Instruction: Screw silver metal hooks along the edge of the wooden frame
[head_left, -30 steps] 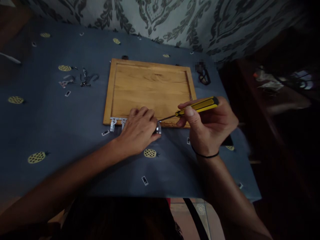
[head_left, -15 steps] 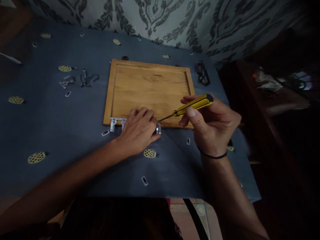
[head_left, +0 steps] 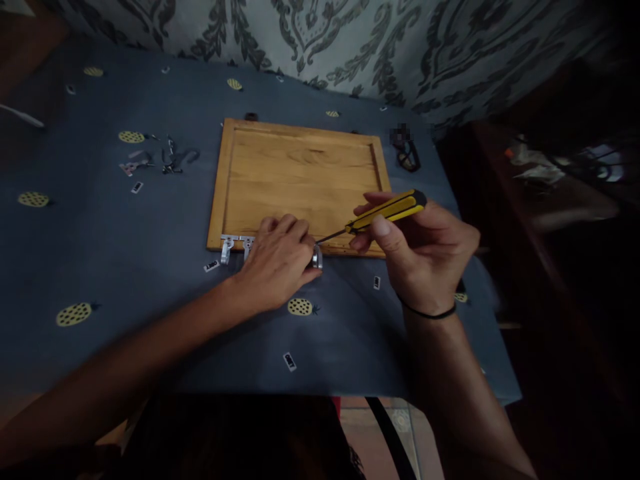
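Observation:
A framed wooden board (head_left: 305, 173) lies flat on the table. Along its near edge runs a silver metal hook rail (head_left: 227, 247), its middle covered by my left hand (head_left: 280, 260). That hand is closed over the rail, fingers on top and thumb at the front beside the right-end hook. My right hand (head_left: 425, 250) grips a yellow and black screwdriver (head_left: 385, 212) by its handle. The shaft slants down to the left, its tip at the rail's right end by my left fingers. Whether a screw sits under the tip is hidden.
A dark blue cloth (head_left: 165, 333) with pineapple prints covers the table. Small metal parts (head_left: 173, 160) lie left of the board. Dark-framed glasses (head_left: 409, 157) rest beyond its right corner. A patterned curtain (head_left: 300, 40) hangs behind; a dark shelf (head_left: 550, 193) stands at right.
My right hand and the screwdriver handle have shifted very slightly, with the fingers a little differently placed on the handle. My left hand stays where it was on the rail.

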Available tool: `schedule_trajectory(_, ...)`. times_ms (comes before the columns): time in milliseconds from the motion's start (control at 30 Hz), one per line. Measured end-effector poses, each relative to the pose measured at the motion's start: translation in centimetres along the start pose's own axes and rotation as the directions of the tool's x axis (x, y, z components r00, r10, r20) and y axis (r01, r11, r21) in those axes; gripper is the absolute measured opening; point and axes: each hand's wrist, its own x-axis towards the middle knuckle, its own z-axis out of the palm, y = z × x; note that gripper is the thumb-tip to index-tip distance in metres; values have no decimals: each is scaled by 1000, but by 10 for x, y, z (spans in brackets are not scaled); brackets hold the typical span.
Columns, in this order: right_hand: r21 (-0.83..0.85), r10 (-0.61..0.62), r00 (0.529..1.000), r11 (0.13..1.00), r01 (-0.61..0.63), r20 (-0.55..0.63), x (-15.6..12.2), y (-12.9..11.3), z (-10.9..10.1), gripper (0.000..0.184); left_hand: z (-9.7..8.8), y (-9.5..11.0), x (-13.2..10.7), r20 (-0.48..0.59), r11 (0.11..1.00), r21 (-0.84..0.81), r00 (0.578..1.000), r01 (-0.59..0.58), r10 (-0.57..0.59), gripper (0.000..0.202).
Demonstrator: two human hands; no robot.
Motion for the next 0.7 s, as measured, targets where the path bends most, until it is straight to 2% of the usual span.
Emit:
schedule_trajectory(100,11,-22,1000,1000,22,-18,0,0,3,21,-1,0,0,-5,1000,-2,1000,-1,1,32)
schedule_trajectory(333,-7,-131,963,991,133,-236,-3,4,7,22,1,-1,0,-10,1000,-12,1000,-3,3,30)
schedule_trajectory(533,-67,-149,970,988,138,-194,-2,9,3,21,-1,0,1,15,1000,-10,1000,8,-8,31)
schedule_trajectory(700,-49,-153,970,988,147,-188,-1,8,8,24,0,0,1,4,1000,-9,1000,8,-8,30)
